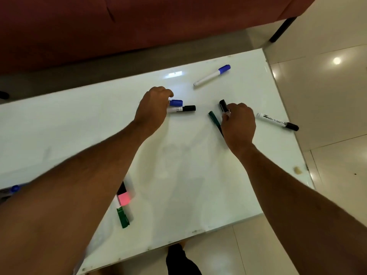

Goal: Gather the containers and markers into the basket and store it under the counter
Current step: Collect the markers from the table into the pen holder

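Markers lie scattered on a white glossy table (178, 175). My left hand (153, 110) curls over a blue-capped marker (176, 102) and a black-capped marker (182, 108) lying side by side. My right hand (238, 124) grips a black-capped marker (224, 105), and a green marker (214, 121) lies partly under it. A blue-capped white marker (212, 75) lies at the far side. Another black-capped marker (278, 121) lies to the right. Under my left forearm are a pink marker (124, 197) and a green marker (123, 217). No basket or containers are in view.
A red sofa (139, 22) stands behind the table, with a black leg (282, 29) at the right. Beige tiled floor (327, 96) surrounds the table's right and near edges. A small pale scrap (297, 170) lies near the right edge. A blue object (14, 188) shows at far left.
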`<state>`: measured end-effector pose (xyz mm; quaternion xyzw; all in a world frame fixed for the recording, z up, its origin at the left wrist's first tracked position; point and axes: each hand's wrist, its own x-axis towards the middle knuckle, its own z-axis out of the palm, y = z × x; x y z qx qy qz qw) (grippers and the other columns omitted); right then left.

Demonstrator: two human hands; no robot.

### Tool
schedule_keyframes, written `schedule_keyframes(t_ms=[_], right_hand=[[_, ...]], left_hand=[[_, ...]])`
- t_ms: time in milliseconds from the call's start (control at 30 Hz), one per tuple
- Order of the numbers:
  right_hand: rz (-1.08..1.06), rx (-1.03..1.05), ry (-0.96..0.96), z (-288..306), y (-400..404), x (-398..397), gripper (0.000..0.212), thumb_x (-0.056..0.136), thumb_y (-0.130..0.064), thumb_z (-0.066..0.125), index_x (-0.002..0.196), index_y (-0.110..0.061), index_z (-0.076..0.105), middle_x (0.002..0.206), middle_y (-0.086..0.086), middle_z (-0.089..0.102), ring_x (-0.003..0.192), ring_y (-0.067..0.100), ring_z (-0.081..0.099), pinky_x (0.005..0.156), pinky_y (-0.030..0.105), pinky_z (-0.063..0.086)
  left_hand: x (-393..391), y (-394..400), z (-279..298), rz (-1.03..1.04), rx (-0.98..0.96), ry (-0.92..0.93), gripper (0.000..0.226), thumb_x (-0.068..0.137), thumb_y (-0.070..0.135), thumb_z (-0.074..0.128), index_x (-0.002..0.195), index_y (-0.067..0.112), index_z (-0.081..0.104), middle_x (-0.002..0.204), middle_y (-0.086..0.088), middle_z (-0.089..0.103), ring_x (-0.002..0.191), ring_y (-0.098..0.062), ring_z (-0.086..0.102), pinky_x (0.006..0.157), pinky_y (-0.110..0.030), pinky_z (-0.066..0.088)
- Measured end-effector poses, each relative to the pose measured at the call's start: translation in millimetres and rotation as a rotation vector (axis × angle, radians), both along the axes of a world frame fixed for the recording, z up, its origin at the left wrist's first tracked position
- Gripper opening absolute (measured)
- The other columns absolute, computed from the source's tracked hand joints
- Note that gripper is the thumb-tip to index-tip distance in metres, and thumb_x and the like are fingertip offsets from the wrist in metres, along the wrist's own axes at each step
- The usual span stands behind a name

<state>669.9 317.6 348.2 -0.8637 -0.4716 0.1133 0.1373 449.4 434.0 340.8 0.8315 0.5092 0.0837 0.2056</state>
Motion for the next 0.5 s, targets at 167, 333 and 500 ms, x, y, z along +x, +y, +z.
schedule_keyframes(t_ms=[167,333,500], right_hand=[[0.036,-0.037,-0.085,-10.6,5.9,3.7,0.023,0.091,-0.001,0.051,0.109,-0.004,0.066,0.102,0.016,0.064,0.098,0.037,0.058,0.073,0.042,0.044],[0.019,0.065,-0.045,-2.0,8.0,2.4,0.021,0.088,0.001,0.052,0.104,-0.001,0.066,0.104,0.017,0.062,0.087,0.035,0.056,0.070,0.044,0.047],[0.108,0.092,0.031,-2.1,1.0,-15.6,0.016,0.089,0.005,0.050,0.104,0.000,0.053,0.110,0.020,0.050,0.069,0.033,0.046,0.061,0.039,0.037]], left_hand=[[5.9,2.8,-4.8,-0.041,0.011,0.061,0.037,0.088,-0.011,0.057,0.118,0.006,0.069,0.112,-0.014,0.066,0.108,-0.030,0.057,0.091,-0.039,0.051],[15.9,-7.5,7.9,0.071,0.028,0.008,0.043,0.082,-0.015,0.058,0.121,0.004,0.058,0.120,-0.017,0.056,0.098,-0.030,0.060,0.089,-0.042,0.054],[30.8,-29.0,5.0,0.024,0.096,0.066,0.022,0.100,0.017,0.058,0.119,0.006,0.056,0.112,-0.014,0.057,0.092,-0.028,0.059,0.081,-0.044,0.053]])
